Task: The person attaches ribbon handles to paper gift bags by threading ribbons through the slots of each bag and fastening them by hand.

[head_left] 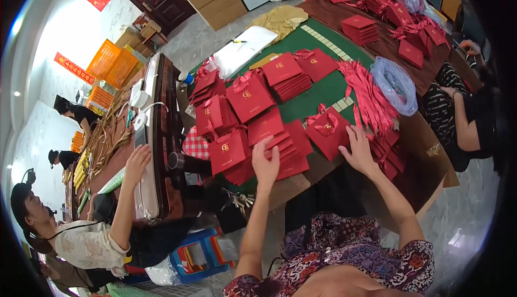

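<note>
My left hand (pixel 266 162) is at the near edge of a stack of small red paper gift bags (pixel 265 127), fingers apart and nothing gripped in them. Just right of it, a single red gift bag (pixel 326 138) with a ribbon bow lies at an angle. Against that bag's right side is my right hand (pixel 357 149), its fingers stretched and the thumb close to the bag's edge; I cannot tell whether it touches. More stacked red bags (pixel 250 97) spread to the left and behind. Loose red ribbons (pixel 362 95) lie beyond my right hand.
A green table mat (pixel 338 44) lies under the bags. A clear bluish plastic bag (pixel 395 85) sits by the ribbons. At the left stand a dark cup (pixel 177 161) and a side table (pixel 153 151). A person (pixel 81 238) is at the left; others sit around the table.
</note>
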`<state>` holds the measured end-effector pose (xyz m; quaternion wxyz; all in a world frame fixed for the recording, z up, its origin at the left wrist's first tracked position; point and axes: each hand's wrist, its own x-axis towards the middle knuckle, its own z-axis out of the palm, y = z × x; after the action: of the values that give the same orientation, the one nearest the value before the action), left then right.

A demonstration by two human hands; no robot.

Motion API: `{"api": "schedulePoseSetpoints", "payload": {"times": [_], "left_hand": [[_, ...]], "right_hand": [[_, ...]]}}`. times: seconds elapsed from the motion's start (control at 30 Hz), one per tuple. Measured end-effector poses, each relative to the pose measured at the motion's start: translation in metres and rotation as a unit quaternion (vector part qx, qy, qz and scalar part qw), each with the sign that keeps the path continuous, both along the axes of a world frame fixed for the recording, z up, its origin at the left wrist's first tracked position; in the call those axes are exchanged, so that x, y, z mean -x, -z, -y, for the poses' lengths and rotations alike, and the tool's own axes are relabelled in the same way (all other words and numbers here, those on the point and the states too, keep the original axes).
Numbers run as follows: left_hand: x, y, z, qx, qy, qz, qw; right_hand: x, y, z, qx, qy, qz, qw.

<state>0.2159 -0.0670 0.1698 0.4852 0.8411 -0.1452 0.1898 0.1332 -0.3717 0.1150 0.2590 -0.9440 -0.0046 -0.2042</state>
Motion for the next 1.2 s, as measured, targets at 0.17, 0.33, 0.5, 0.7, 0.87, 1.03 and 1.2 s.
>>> {"api": "schedulePoseSetpoints", "payload": {"times": [0.17,0.33,0.5,0.7,0.87,1.03,1.2], "left_hand": [[-0.049,0.013,-0.016,-0.199,-0.021,0.067,0.978],[-0.058,0.030,-0.016,-0.312,0.021,-0.055,0.948],[-0.055,0.023,-0.007,-0.277,0.013,-0.035,0.960],[-0.069,0.020,-0.020,-0.247,0.029,-0.037,0.968],[-0.070,0.024,-0.025,-0.281,0.053,-0.019,0.958],[-0.072,0.027,-0.018,-0.354,0.067,0.047,0.932],[-0.074,0.032,-0.012,-0.359,0.074,0.078,0.927]], "right_hand": [[-0.053,-0.010,-0.001,0.107,0.052,-0.192,0.974],[-0.059,-0.021,-0.004,0.094,0.085,-0.201,0.971],[-0.061,0.006,0.028,-0.162,0.018,-0.104,0.981],[-0.114,-0.013,0.068,-0.321,0.027,0.061,0.945],[-0.245,-0.029,0.108,-0.182,0.079,0.189,0.962],[-0.350,-0.001,0.112,-0.123,0.127,0.164,0.971],[-0.365,0.026,0.107,0.015,0.163,0.101,0.981]]}}
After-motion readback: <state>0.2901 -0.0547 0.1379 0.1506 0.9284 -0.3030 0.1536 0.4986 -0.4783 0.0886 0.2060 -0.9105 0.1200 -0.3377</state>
